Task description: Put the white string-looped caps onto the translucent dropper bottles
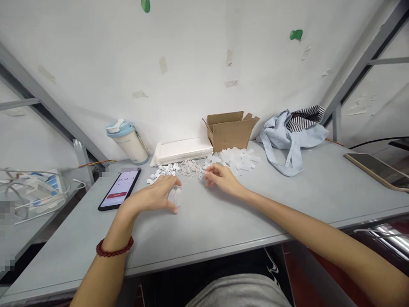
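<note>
My left hand, a dark red beaded bracelet on its wrist, rests on the table with thumb and fingers spread apart. Between them lie two small translucent plastic pieces, side by side; they look like little tubes or bottles. My right hand has its fingers curled together at the edge of a tangle of thin white cords. Whatever its fingertips hold is too small to make out. White caps are heaped just beyond my left hand. A pile of translucent plastic pieces lies past my right hand.
At the back stand a flat white stack and an open cardboard box. A tumbler and a phone showing a timer are on the left. A light blue cloth bag and another phone lie right.
</note>
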